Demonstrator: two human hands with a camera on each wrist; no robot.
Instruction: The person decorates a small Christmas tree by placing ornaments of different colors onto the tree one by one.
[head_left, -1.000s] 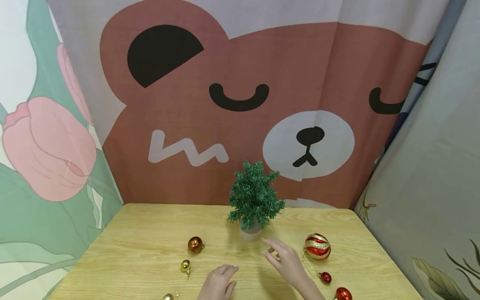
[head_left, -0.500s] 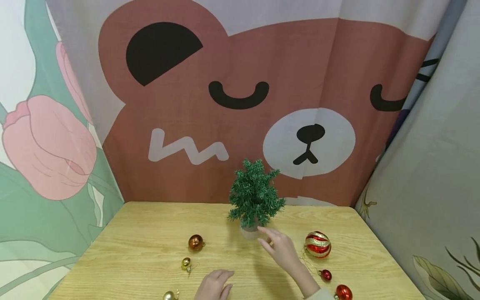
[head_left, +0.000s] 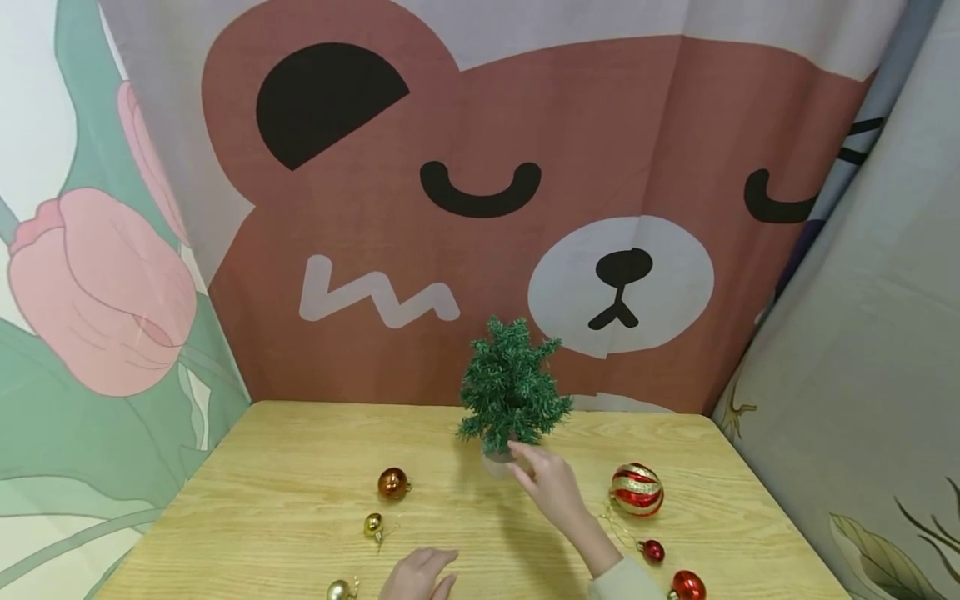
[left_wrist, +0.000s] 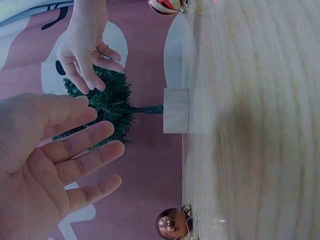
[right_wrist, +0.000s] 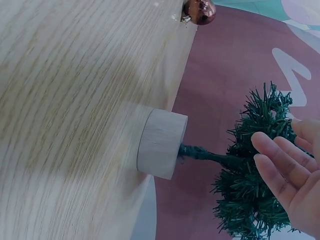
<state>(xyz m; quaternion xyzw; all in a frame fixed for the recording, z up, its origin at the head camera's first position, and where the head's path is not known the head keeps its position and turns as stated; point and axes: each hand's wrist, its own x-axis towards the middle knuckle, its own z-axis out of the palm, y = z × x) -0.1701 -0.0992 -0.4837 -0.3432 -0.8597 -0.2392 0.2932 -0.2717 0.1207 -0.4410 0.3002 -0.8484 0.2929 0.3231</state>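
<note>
A small green artificial Christmas tree stands upright on a round pale base at the back of the table. My right hand reaches toward it, fingertips overlapping the lower branches and the top of the base in the head view. In the right wrist view its fingers lie in front of the needles, loosely bent around nothing. My left hand hovers near the front of the table, palm and spread fingers visible in the left wrist view, holding nothing.
On the left lie a copper ball ornament, a small gold one and a pale gold one. On the right are a striped red-and-gold ball, a small dark red ball and a red ball. A bear-print curtain hangs behind.
My right hand has moved forward and slightly left, up to the tree's lower part. My left hand has drawn back toward the front edge and a little left. The tree and ornaments stay put.
</note>
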